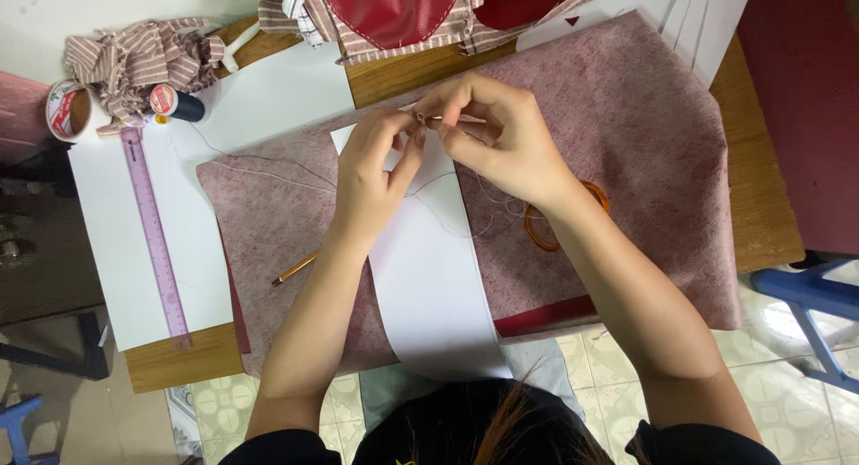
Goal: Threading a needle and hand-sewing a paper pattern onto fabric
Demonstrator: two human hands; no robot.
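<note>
My left hand (371, 174) and my right hand (501, 138) meet above a pinkish-mauve sheet of fabric (626, 152) on the wooden table (761, 214). The right fingers pinch a thin needle (452, 119) that points left. My left fingertips pinch the end of a fine thread (268, 174) at the needle's tip. The thread trails left across the fabric toward a dark spool (177, 102). A long white paper strip (434, 286) lies under both hands.
A purple ruler (154, 237) rests on a white sheet (116, 241) at left, near a tape roll (64, 109) and striped cloth (148, 58). A pencil (295, 268) and orange scissor handles (541, 228) lie on the fabric. Red leather pieces (394, 8) sit at the back.
</note>
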